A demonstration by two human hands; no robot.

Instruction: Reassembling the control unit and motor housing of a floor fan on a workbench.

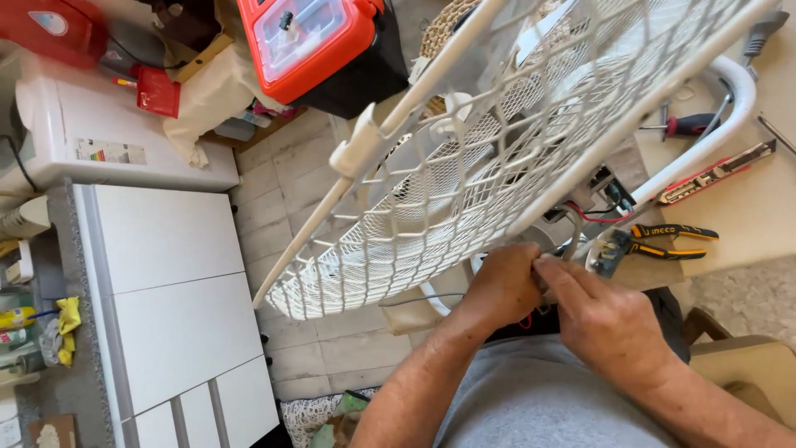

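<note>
Pinching something hidden, both hands (555, 299) fingers together beneath white mesh guard's (464, 182) lower rim, tiled floor (282, 207) beside.

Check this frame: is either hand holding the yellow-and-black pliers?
No, the pliers lie on the table, apart from both hands, while the left hand and right hand pinch something small below the white mesh grille.

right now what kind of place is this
Probably a home repair corner: a white mesh fan guard over a tiled floor, pliers on the table, a red toolbox.
</note>
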